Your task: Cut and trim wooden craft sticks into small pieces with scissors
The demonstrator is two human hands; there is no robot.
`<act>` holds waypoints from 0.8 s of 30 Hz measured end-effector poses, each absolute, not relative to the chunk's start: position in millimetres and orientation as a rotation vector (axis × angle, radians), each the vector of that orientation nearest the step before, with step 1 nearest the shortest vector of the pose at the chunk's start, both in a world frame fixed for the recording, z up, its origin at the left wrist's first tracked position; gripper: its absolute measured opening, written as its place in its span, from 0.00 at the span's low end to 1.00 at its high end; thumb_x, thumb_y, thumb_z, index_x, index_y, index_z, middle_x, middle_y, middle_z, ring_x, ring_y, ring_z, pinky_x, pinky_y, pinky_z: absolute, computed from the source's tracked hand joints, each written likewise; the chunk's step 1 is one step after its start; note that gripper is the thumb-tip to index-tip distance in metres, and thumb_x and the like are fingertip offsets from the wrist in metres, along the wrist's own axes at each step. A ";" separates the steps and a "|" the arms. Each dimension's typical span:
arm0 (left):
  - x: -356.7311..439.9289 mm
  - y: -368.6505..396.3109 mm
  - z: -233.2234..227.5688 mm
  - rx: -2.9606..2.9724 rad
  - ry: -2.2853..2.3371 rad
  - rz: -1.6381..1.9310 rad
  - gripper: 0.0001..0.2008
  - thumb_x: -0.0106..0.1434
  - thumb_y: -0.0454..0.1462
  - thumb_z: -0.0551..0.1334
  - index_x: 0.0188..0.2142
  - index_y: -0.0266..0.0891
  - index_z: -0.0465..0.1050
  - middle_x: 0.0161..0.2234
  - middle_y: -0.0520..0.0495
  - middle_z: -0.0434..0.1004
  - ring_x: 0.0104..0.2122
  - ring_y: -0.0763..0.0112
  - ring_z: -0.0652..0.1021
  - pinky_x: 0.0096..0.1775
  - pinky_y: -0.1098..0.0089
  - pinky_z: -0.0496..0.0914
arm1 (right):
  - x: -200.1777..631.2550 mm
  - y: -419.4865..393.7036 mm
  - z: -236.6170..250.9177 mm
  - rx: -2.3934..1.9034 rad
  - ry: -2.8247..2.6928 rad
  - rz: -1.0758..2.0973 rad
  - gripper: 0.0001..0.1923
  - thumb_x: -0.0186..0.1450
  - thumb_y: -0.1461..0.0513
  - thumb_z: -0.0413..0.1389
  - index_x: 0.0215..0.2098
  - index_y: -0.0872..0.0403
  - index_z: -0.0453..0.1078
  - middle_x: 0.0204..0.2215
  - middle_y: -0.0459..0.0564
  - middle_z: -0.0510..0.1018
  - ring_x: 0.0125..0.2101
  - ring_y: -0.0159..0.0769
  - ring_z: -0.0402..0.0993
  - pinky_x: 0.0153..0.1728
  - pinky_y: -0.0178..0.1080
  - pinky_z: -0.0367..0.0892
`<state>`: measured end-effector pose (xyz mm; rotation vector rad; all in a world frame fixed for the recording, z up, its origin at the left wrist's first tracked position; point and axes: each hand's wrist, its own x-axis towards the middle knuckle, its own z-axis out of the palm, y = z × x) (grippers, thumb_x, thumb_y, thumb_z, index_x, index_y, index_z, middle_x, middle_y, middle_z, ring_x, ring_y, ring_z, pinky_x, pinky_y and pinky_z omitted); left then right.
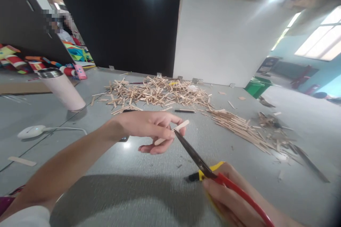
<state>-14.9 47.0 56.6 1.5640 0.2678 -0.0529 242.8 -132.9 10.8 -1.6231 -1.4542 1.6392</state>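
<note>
My left hand (pixel 157 129) pinches a short wooden craft stick (pixel 182 125) between thumb and fingers, above the table. My right hand (pixel 226 191) is wrapped round the red handle of a pair of scissors (pixel 193 154). The scissor tips reach the stick by my left thumb; whether they touch it I cannot tell. A yellow-and-black tool (pixel 201 175) shows beside my right fingers, partly hidden by them; I cannot tell whether it is held or lies on the table.
A loose heap of craft sticks (pixel 154 92) lies at the back, with stacked sticks (pixel 239 127) and scraps to the right. A black pen (pixel 185 111) lies between. On the left are a pink tumbler (pixel 64 90), a white corded device (pixel 32 132) and a single stick (pixel 21 161).
</note>
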 end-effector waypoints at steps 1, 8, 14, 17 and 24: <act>-16.5 46.7 57.7 1.592 0.291 -0.069 0.03 0.80 0.38 0.55 0.50 0.43 0.62 0.23 0.56 0.75 0.13 0.78 0.66 0.18 0.77 0.59 | 243.1 -132.7 12.7 -1.642 -1.462 1.613 0.24 0.73 0.39 0.53 0.34 0.49 0.60 0.22 0.38 0.64 0.21 0.28 0.55 0.20 0.33 0.51; -15.0 31.5 64.2 1.784 0.546 -0.201 0.07 0.76 0.33 0.55 0.48 0.46 0.57 0.23 0.58 0.77 0.12 0.74 0.72 0.13 0.80 0.54 | 249.5 -128.4 15.3 -1.589 -1.658 1.681 0.28 0.73 0.37 0.50 0.30 0.49 0.57 0.22 0.39 0.61 0.20 0.28 0.53 0.21 0.35 0.49; -16.1 23.9 67.6 1.958 0.651 -0.221 0.03 0.77 0.35 0.54 0.46 0.45 0.58 0.21 0.56 0.78 0.13 0.73 0.73 0.16 0.79 0.58 | 252.2 -127.5 14.5 -1.553 -1.736 1.658 0.30 0.74 0.38 0.48 0.25 0.50 0.59 0.22 0.42 0.64 0.22 0.30 0.58 0.25 0.37 0.55; -19.1 27.9 66.1 1.910 0.621 -0.218 0.04 0.80 0.40 0.55 0.47 0.45 0.59 0.27 0.50 0.83 0.15 0.72 0.77 0.16 0.79 0.59 | 248.0 -126.9 18.7 -1.641 -1.683 1.617 0.26 0.71 0.39 0.51 0.28 0.49 0.61 0.23 0.42 0.65 0.23 0.32 0.59 0.25 0.38 0.56; -11.4 38.3 49.9 1.738 0.654 -0.018 0.25 0.78 0.57 0.56 0.39 0.39 0.74 0.27 0.42 0.86 0.26 0.62 0.87 0.25 0.73 0.76 | 237.5 -124.2 18.9 -1.785 -1.764 1.379 0.24 0.68 0.49 0.57 0.23 0.49 0.52 0.21 0.39 0.54 0.24 0.31 0.48 0.24 0.38 0.46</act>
